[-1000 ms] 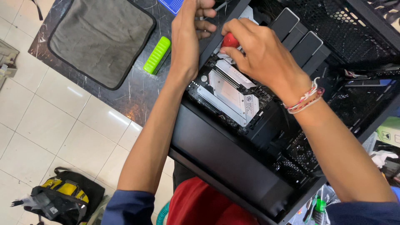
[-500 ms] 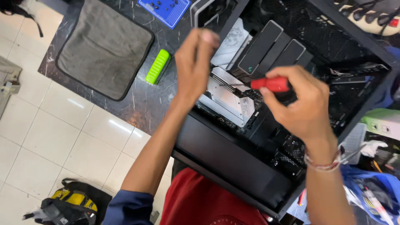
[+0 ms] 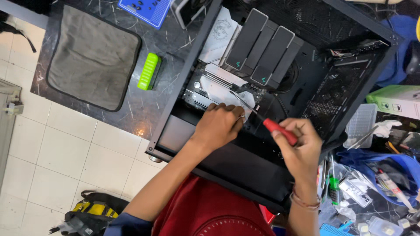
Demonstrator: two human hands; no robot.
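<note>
Gripping red-handled screwdriver [image 3: 271, 123], right hand [image 3: 299, 150]; left hand [image 3: 218, 124] curled on motherboard [image 3: 210, 85]; green block [image 3: 149, 71] nearby.

left hand [image 3: 218, 124] covering part of motherboard [image 3: 214, 85], screwdriver [image 3: 267, 122] tip indistinct

Red-handled screwdriver [image 3: 267, 122], gripped, slants over the silver motherboard [image 3: 214, 85].

One screwdriver [image 3: 262, 118] — two hands [image 3: 218, 124]
</note>
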